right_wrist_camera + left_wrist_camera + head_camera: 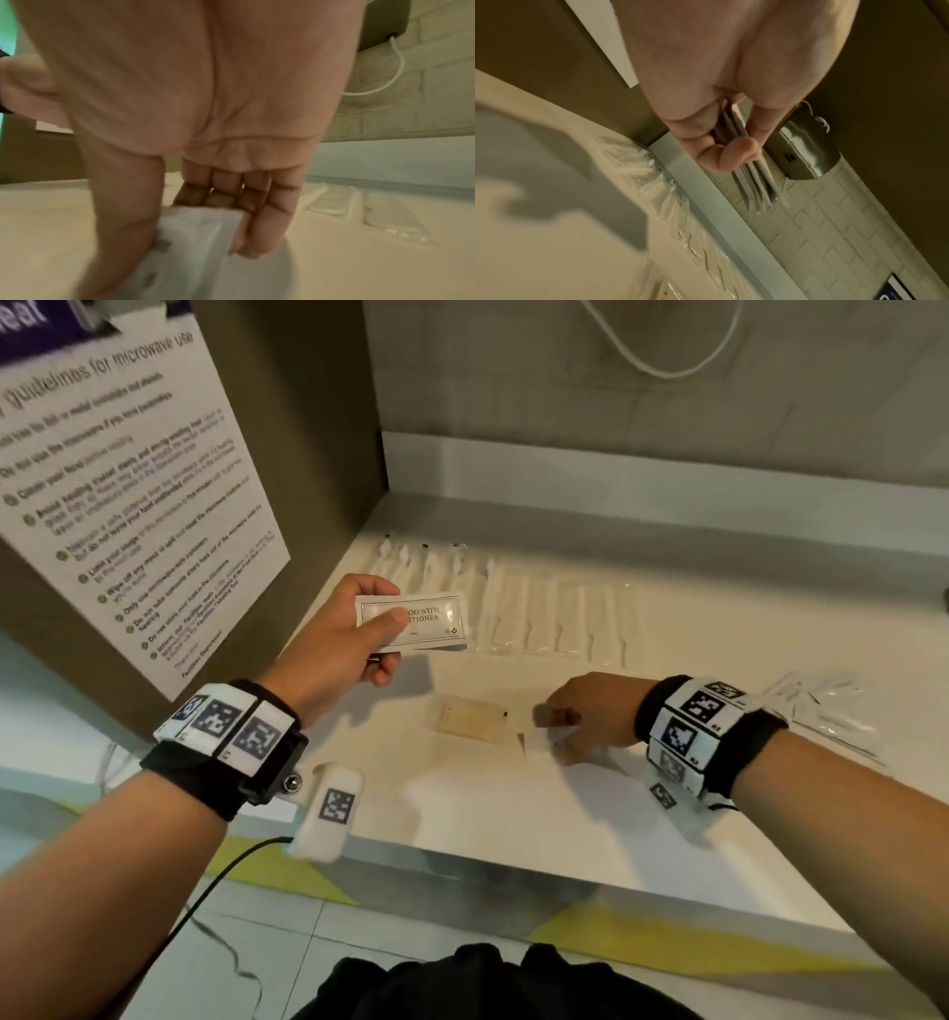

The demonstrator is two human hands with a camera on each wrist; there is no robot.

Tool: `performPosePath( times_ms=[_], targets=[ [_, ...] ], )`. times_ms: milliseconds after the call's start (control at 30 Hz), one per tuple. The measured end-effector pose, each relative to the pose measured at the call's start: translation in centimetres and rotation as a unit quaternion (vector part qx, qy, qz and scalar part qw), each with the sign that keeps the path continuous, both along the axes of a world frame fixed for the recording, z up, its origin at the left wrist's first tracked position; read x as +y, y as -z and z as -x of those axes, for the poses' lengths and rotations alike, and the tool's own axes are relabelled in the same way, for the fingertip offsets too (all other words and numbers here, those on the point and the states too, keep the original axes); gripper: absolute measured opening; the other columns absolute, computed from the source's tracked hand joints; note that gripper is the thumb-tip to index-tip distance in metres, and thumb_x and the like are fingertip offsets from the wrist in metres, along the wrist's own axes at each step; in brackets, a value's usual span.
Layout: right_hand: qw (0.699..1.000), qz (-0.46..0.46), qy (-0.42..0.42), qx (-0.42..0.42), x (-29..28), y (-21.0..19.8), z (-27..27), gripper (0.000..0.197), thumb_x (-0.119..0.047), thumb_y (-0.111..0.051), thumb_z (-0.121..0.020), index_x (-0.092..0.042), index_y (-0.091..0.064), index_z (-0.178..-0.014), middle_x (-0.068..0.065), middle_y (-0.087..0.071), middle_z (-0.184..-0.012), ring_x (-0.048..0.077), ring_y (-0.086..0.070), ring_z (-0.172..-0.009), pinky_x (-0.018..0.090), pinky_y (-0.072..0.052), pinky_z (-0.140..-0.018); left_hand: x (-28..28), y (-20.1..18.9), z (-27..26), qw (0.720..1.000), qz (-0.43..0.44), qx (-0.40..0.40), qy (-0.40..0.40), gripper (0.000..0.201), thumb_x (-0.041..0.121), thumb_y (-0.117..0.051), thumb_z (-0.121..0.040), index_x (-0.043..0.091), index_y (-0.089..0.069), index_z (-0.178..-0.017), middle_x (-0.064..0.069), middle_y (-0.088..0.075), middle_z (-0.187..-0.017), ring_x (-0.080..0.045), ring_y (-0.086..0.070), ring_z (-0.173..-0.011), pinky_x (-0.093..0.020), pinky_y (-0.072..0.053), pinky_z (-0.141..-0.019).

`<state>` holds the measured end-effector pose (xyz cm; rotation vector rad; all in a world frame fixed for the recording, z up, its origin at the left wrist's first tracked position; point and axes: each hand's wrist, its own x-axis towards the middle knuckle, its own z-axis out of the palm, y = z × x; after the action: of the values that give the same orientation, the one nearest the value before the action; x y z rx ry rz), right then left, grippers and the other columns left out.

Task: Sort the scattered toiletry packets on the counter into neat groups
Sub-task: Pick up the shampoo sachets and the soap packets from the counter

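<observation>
My left hand (354,634) holds a small stack of white shampoo-with-conditioner packets (426,621) above the counter's left side, thumb on top. The left wrist view shows the packets (746,166) edge-on, pinched between thumb and fingers (721,154). My right hand (580,721) is low on the white counter (513,814), thumb and fingers pinching a white packet (539,742). In the right wrist view that packet (190,239) is blurred and lifted at one edge between thumb and fingertips. A yellowish sachet (470,719) lies flat between my hands.
A row of clear-wrapped items (513,603) lies along the back of the counter. More clear wrappers (832,711) lie at the right. A brown cabinet side with a microwave notice (128,505) bounds the left. A white cable (667,351) hangs on the tiled wall.
</observation>
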<state>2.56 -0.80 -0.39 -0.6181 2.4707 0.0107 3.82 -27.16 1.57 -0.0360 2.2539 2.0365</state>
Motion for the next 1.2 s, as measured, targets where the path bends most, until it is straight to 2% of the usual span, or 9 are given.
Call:
performPosePath(
  times_ms=[200,333,433,500,600,767,867,967,1200],
  targets=[
    [0.985,0.140,0.085,0.049,-3.8,-0.3,0.3,0.020,-0.033,-0.052,-0.094,-0.019,-0.041,-0.102,-0.005,-0.053,-0.080,0.016,-0.052,-0.070,0.026,-0.037,-0.058,-0.3,0.5,0.4,1.000,-0.003,0.012,0.014,0.018,0.012,-0.052,-0.098,0.030,-0.049,-0.103,-0.009,-0.065,-0.102,-0.016,-0.050,-0.060,-0.025,-0.046,-0.053],
    [0.993,0.083,0.072,0.040,-6.8,1.3,0.0,0.045,-0.047,-0.054,-0.086,-0.018,-0.042,-0.118,-0.002,-0.058,-0.094,0.012,-0.052,-0.070,0.031,-0.045,-0.064,0.4,0.0,0.9,1.000,-0.015,0.013,0.018,0.015,0.013,-0.051,-0.099,0.025,-0.047,-0.107,-0.011,-0.065,-0.103,-0.014,-0.050,-0.059,-0.022,-0.047,-0.051],
    [0.991,0.080,0.087,0.055,-6.9,1.7,0.0,0.045,-0.042,-0.062,-0.082,-0.014,-0.049,-0.115,-0.003,-0.056,-0.086,0.014,-0.053,-0.072,0.029,-0.045,-0.064,1.4,-0.4,1.3,0.999,-0.020,0.016,0.030,0.015,0.014,-0.052,-0.099,0.026,-0.047,-0.106,-0.011,-0.065,-0.105,-0.011,-0.051,-0.058,-0.021,-0.048,-0.051],
    [0.991,0.088,0.088,0.059,-6.1,1.4,0.1,0.045,-0.041,-0.069,-0.080,-0.013,-0.055,-0.112,-0.001,-0.057,-0.091,0.018,-0.054,-0.079,0.029,-0.044,-0.068,2.5,-0.6,1.7,0.999,-0.024,0.019,0.035,0.016,0.013,-0.052,-0.099,0.027,-0.048,-0.104,-0.012,-0.065,-0.105,-0.011,-0.050,-0.056,-0.021,-0.047,-0.050],
    [0.984,0.123,0.110,0.066,-3.8,1.2,-0.2,0.042,-0.033,-0.078,-0.072,-0.014,-0.057,-0.103,0.000,-0.053,-0.093,0.020,-0.053,-0.081,0.029,-0.043,-0.067,4.8,-0.8,2.2,0.998,-0.021,0.021,0.046,0.017,0.013,-0.052,-0.099,0.029,-0.048,-0.102,-0.012,-0.065,-0.105,-0.012,-0.049,-0.056,-0.021,-0.047,-0.050],
    [0.971,0.135,0.168,0.101,3.8,-0.7,-0.9,0.036,-0.031,-0.082,-0.069,-0.019,-0.053,-0.087,-0.001,-0.062,-0.088,0.021,-0.059,-0.082,0.034,-0.051,-0.074,10.3,-0.9,3.4,0.996,-0.015,0.029,0.081,0.016,0.012,-0.052,-0.099,0.028,-0.049,-0.104,-0.012,-0.064,-0.104,-0.012,-0.049,-0.056,-0.021,-0.046,-0.048],
    [0.956,0.152,0.215,0.131,9.8,-2.6,-1.2,0.036,-0.031,-0.084,-0.067,-0.017,-0.056,-0.086,0.001,-0.066,-0.089,0.022,-0.060,-0.081,0.034,-0.051,-0.072,14.9,-1.0,4.3,0.994,-0.027,0.028,0.102,0.017,0.012,-0.053,-0.098,0.028,-0.049,-0.102,-0.011,-0.063,-0.100,-0.011,-0.049,-0.054,-0.021,-0.045,-0.046],
    [0.962,0.127,0.216,0.107,14.7,-3.4,-1.5,0.034,-0.030,-0.083,-0.069,-0.016,-0.060,-0.089,0.001,-0.067,-0.090,0.022,-0.061,-0.083,0.033,-0.050,-0.071,18.5,-1.0,4.9,0.992,-0.025,0.025,0.118,0.016,0.013,-0.054,-0.098,0.028,-0.050,-0.103,-0.009,-0.063,-0.098,-0.011,-0.050,-0.053,-0.021,-0.045,-0.046],
    [0.980,0.084,0.172,0.049,20.4,-1.3,-1.8,0.040,-0.041,-0.084,-0.066,-0.019,-0.060,-0.091,-0.003,-0.066,-0.091,0.018,-0.061,-0.086,0.035,-0.053,-0.083,25.7,-0.5,5.3,0.990,-0.012,0.018,0.141,0.015,0.013,-0.054,-0.098,0.022,-0.049,-0.109,-0.011,-0.062,-0.094,-0.014,-0.050,-0.056,-0.024,-0.045,-0.048]
  ],
)
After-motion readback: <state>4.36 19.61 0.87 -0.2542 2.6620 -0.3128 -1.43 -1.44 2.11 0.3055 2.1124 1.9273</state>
